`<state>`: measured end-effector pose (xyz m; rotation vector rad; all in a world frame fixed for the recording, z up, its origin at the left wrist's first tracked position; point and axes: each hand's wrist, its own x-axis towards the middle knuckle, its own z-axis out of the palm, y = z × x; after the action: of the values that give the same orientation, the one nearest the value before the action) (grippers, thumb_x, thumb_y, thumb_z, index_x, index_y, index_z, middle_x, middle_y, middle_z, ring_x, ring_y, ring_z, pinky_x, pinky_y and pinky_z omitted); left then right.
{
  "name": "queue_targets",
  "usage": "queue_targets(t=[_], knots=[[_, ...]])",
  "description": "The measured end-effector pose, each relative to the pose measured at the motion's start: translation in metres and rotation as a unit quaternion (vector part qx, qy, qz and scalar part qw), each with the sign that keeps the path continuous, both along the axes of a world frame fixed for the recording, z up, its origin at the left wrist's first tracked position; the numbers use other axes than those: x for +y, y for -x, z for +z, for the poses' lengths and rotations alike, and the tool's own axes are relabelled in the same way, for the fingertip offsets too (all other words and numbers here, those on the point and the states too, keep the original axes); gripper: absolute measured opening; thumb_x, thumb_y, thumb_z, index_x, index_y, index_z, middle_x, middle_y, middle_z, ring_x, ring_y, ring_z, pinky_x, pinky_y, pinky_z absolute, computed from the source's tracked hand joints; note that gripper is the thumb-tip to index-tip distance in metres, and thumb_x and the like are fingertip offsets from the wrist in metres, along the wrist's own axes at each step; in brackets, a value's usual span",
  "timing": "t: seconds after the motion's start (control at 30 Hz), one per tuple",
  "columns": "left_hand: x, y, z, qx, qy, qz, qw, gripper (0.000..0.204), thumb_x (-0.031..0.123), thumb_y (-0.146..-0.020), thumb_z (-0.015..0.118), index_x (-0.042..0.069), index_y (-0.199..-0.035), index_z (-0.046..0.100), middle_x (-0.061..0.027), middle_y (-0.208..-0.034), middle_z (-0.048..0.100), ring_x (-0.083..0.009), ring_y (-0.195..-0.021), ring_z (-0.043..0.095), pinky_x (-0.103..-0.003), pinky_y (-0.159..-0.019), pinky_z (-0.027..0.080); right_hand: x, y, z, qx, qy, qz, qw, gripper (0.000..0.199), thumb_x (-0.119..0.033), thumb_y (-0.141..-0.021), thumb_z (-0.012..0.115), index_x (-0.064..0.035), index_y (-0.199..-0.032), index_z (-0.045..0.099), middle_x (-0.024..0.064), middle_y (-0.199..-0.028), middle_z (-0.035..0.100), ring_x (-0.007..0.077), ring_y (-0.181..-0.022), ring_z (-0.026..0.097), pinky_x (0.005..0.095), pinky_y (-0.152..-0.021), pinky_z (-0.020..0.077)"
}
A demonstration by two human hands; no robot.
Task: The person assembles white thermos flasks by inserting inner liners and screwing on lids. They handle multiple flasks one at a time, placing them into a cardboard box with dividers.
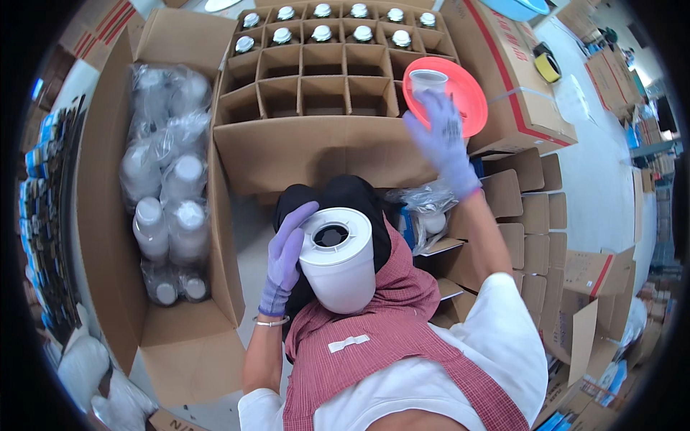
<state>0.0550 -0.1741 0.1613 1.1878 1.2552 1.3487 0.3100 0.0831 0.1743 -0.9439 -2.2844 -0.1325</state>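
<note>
Canister [338, 280], white with a dark hole in its top, sits mouth-up on the person's lap [359, 192]. The left hand [286, 251] cups its left side; whether the fingers clasp it, I cannot tell. The right hand [442, 133] is over a red plate [472, 108], fingers at a small white cup [429, 77]; its grip is unclear. The step seems to be handling the cup, calling for a sure pinch while the canister stays steady. Beyond stands a divided carton [309, 151].
</note>
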Motion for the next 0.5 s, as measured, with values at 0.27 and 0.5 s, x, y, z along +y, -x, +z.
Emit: queue_targets(t=[0.27,0.5], knots=[[0.008,0.011,-0.011,-0.065,0.060,-0.079,0.993,0.052,0.029,-0.104,0.039,-0.010,-0.135,0.051,-0.0208,-0.135,0.058,-0.0297,-0.130,0.053,-0.039,-0.111,0.039,-0.158,0.043,-0.010,0.147,0.301,0.403,0.852,0.029,-0.023,-0.083,0.072,-0.0147,-0.111,0.072,0.0046,-0.116,0.066,0.0250,-0.114,0.057,0.0492,-0.109,0.0356],[-0.007,0.011,0.007,-0.071,0.050,0.047,0.995,0.047,0.026,-0.103,0.045,-0.008,-0.132,0.055,-0.0204,-0.136,0.058,-0.0276,-0.130,0.053,-0.038,-0.112,0.038,-0.150,0.049,0.014,0.163,0.400,0.392,0.812,0.022,-0.015,-0.080,0.076,-0.0110,-0.102,0.072,0.0058,-0.110,0.064,0.0257,-0.110,0.058,0.0418,-0.106,0.0391]])
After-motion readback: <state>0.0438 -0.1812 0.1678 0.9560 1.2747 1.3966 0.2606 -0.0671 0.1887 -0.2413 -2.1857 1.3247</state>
